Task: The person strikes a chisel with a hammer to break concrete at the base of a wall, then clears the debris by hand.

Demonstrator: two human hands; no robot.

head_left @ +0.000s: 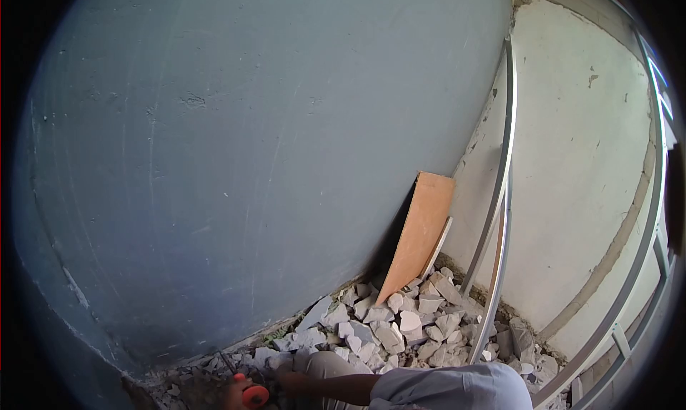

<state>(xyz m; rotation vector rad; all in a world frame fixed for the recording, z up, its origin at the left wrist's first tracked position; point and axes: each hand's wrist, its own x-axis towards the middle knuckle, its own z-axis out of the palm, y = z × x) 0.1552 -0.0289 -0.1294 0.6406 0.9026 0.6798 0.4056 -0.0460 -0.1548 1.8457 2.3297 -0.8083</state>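
Low in the view, my left hand (232, 396) is partly in shadow, closed around what looks like a chisel with an orange-red grip and a round orange-red guard (255, 396). Its dark thin shaft points up and left toward the foot of the grey wall (200, 195), among broken rubble. From the right, my right forearm comes out of a grey sleeve (457, 387). My right hand (290, 383) is just right of the guard, and its fingers are too dark and small to make out. A light trouser knee (329, 366) shows behind that forearm.
Broken chunks of plaster and masonry (389, 336) cover the floor along the wall. An orange-brown board (420, 231) leans in the corner. Metal frame posts (511, 110) stand on the right, before a pale wall (572, 160).
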